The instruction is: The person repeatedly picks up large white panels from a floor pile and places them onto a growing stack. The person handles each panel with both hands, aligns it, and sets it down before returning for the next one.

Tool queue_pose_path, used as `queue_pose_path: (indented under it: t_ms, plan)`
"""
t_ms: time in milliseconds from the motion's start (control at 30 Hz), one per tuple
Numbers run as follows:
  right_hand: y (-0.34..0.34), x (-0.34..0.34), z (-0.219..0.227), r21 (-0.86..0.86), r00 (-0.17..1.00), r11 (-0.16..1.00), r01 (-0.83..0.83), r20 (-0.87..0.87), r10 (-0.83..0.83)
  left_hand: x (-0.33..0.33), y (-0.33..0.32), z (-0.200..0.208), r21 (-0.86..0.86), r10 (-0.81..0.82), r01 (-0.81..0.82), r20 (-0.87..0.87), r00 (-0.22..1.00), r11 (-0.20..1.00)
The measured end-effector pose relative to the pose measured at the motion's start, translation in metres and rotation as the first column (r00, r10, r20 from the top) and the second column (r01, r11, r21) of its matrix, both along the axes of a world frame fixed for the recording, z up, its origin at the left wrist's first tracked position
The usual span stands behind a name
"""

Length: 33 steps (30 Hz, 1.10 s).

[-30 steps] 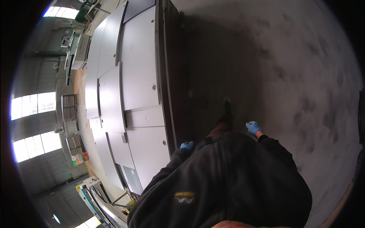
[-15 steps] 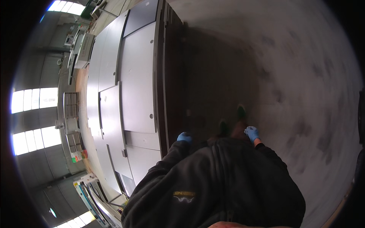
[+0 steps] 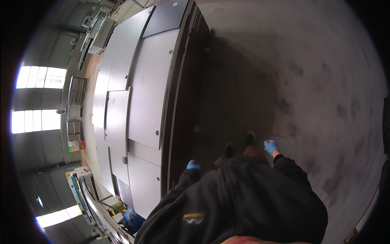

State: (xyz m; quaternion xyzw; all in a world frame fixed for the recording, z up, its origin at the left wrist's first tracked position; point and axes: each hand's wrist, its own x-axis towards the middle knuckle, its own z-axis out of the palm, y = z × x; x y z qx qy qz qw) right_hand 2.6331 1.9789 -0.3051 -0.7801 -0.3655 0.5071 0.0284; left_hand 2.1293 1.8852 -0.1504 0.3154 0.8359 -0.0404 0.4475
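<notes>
My left hand (image 3: 193, 164), in a blue glove, hangs low beside a stack of flat panels (image 3: 151, 93). A gap of dark floor lies between this hand and the stack's side. Its fingers are dim and mostly hidden behind the back of the hand. My right hand (image 3: 270, 147), also blue-gloved, hangs over the floor to the right of my shoes, with fingers curled in; nothing shows in it. The panels are pale grey, layered with offset edges, and several have a small round hole. One darker grey panel (image 3: 166, 18) lies at the far end.
Grey concrete floor (image 3: 321, 93) with dark smudges spreads to the right. My dark shoes (image 3: 250, 139) stand ahead of my body. Beyond the stack are metal racks (image 3: 77, 90), a pale machine (image 3: 103, 35) and bright windows. A blue bag (image 3: 132, 219) sits at the lower left.
The stack and background have shifted and turned in view as I move along it. My shoes have changed position. Both hands still hang at my sides, the right slightly farther from my body.
</notes>
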Motion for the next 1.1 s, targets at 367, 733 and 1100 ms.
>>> queue_pose_path:
  t_ms: [367,733,1100]
  plan:
    - [0.054,-0.065,0.024,0.047,0.929,0.928,-0.371,0.011,0.371,-0.002,-0.098,-0.04,-0.133,-0.002,0.008,0.045,0.999,0.991]
    - [0.084,-0.13,-0.014,0.067,0.738,0.754,-0.654,-0.165,0.655,-0.013,-0.124,-0.029,0.062,0.489,-0.504,0.172,0.855,0.861]
    - [0.061,-0.288,0.062,-0.066,0.509,0.509,-0.858,-0.24,0.827,-0.006,-0.345,-0.098,-0.047,0.531,-0.536,-0.089,0.843,0.843]
